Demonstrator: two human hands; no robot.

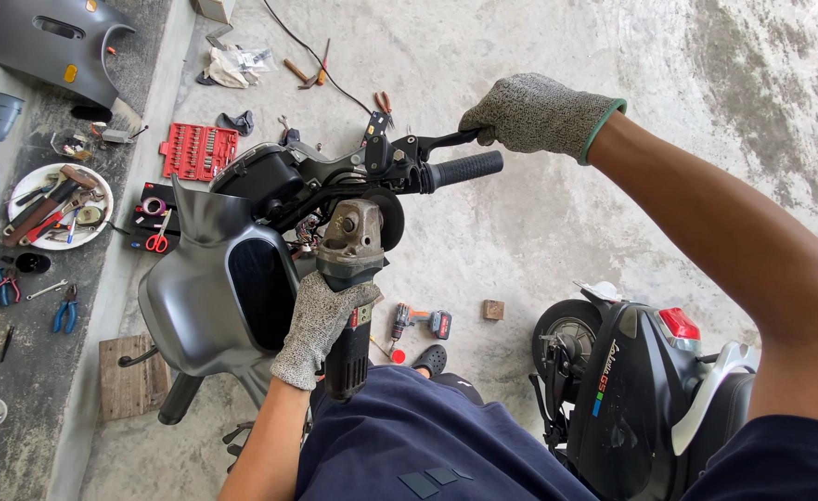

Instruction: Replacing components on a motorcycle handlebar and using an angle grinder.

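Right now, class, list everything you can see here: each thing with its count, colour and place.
scooter front panel: one, grey, centre left
handlebar grip: one, black, centre
brake lever: one, black, above the grip
angle grinder: one, grey and black, centre
socket set: one, red, upper left floor
plate of tools: one, white, left
scissors: one, red handles, left
pliers: one, blue handles, left
cordless drill: one, red and black, floor
second scooter: one, black, lower right
left hand: grey glove, gripping the grinder
right hand: grey glove, on the brake lever

Bare concrete floor (pixel 613 167) right of handlebar (pixel 464 170); tools (pixel 198 150) crowd the left.
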